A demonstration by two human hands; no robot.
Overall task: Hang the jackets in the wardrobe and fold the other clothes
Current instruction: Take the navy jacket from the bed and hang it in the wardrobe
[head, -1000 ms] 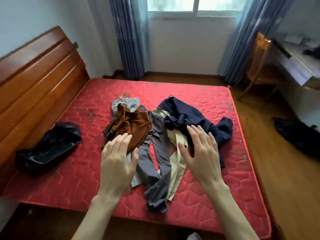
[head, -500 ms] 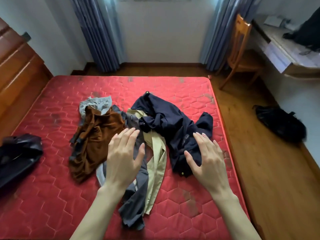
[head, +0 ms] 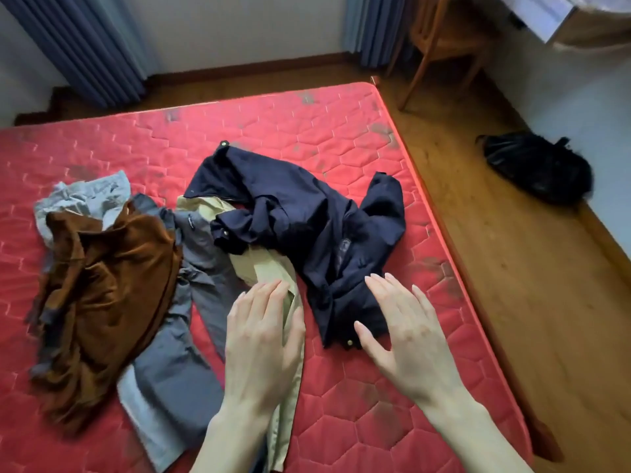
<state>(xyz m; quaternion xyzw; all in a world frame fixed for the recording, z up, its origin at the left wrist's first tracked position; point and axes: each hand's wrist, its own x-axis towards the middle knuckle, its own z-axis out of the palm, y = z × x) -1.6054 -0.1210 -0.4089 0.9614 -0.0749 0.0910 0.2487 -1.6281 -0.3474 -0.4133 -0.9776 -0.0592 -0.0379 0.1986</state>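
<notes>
Both hands are out over the bed, palms down, and neither has hold of anything. The left hand [head: 261, 339] hovers with fingers straight and close together above the beige garment [head: 269, 271], a long pale strip running from the middle of the pile toward the near edge of the red quilted mattress [head: 341, 121]. The right hand [head: 406, 329] has its fingers spread and relaxed, thumb out to the left, right over the near end of the navy jacket [head: 300, 213]; whether the fingertips actually touch the cloth cannot be told. That jacket lies crumpled right of centre on the mattress, one sleeve flung toward the right edge, brass-coloured snap buttons showing at its near hem and far corner, and a small dark patch near its middle whose writing is too blurred to read. Left of the beige piece lie the grey trousers [head: 194, 268], legs stretching toward the near edge, and over their left side sits the brown velvety top [head: 102, 278], bunched up. A light grey garment [head: 85, 196] pokes out from under the brown one at the far left. Off the bed, a black bag [head: 539, 169] sits on the wooden floor at right, a wooden chair [head: 440, 39] stands at the far right, and blue curtains [head: 78, 46] hang along the far wall. No readable brand or label anywhere.
</notes>
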